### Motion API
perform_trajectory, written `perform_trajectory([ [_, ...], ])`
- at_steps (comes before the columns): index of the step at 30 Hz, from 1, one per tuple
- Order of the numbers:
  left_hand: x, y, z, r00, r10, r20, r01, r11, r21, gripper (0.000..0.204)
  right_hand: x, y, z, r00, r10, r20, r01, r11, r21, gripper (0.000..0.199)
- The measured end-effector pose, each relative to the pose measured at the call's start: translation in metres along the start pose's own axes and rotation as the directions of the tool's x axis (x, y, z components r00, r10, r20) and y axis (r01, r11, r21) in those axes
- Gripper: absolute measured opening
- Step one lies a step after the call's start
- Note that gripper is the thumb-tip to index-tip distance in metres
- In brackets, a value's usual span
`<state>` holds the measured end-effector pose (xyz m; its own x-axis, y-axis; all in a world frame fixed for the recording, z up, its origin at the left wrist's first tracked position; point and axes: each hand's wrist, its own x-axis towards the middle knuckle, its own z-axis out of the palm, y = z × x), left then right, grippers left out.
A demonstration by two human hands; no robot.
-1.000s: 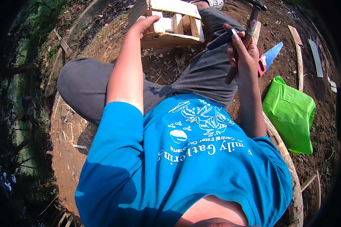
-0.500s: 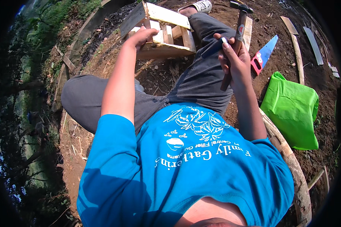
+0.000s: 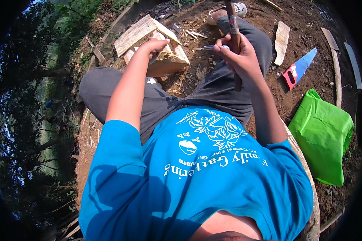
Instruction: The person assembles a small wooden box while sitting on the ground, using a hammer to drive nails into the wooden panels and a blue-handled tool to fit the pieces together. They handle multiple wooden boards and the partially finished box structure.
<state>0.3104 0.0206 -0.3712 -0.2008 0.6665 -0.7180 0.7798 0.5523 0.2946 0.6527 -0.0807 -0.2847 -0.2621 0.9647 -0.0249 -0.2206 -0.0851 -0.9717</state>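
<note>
My left hand [image 3: 154,47] grips the inner slats of a small pale wooden crate [image 3: 137,35], which rests tilted on the ground beyond my crossed legs. My fingertips there are partly hidden by the wood. Raised over my right leg, my right hand [image 3: 242,54] is closed round the wooden handle of a hammer [image 3: 234,30]. The hammer's head lies beyond the upper edge of the picture. Between thumb and fingers the same hand also pinches a thin tool with a blue-and-white end [image 3: 213,47], its slim tip pointing left toward the crate.
A handsaw [image 3: 299,69] with red handle and blue blade lies on the soil to the right, near a rough board [image 3: 282,42]. Closer in is a bright green bag [image 3: 321,134]. Long wooden strips [image 3: 337,76] lie farther right. Small wood scraps [image 3: 195,35] lie past the crate.
The crate has tipped and turned, with my left hand moving deeper onto its slats. My right hand has shifted left and swung the thin tool toward the crate. The view has turned leftward.
</note>
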Motion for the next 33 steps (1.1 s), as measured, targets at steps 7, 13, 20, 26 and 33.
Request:
perform_trajectory([
  [7, 0.045, -0.072, -0.015, 0.997, -0.023, -0.078, 0.011, 0.988, -0.155, 0.069, 0.010, 0.015, 0.005, 0.988, -0.101, 0.115, 0.085, 0.987, 0.139, 0.036],
  [13, 0.047, -0.016, -0.003, 0.992, -0.066, 0.110, 0.052, 0.990, 0.128, 0.097, 0.021, 0.056, -0.023, 0.994, -0.004, 0.112, -0.014, 0.986, 0.165, 0.036],
  [20, 0.018, -0.011, -0.029, 0.977, -0.003, 0.212, -0.043, 0.976, 0.211, 0.097, 0.034, 0.060, 0.001, 0.998, 0.057, -0.028, -0.056, 0.997, 0.054, 0.041],
  [26, -0.006, -0.004, -0.044, 0.926, 0.080, 0.369, -0.189, 0.944, 0.269, 0.101, 0.044, 0.056, 0.001, 0.982, 0.177, -0.068, -0.185, 0.974, -0.131, 0.043],
  [33, -0.020, -0.001, -0.056, 0.882, 0.180, 0.435, -0.333, 0.892, 0.307, 0.088, 0.059, 0.040, 0.035, 0.987, 0.127, -0.093, -0.149, 0.948, -0.281, 0.037],
])
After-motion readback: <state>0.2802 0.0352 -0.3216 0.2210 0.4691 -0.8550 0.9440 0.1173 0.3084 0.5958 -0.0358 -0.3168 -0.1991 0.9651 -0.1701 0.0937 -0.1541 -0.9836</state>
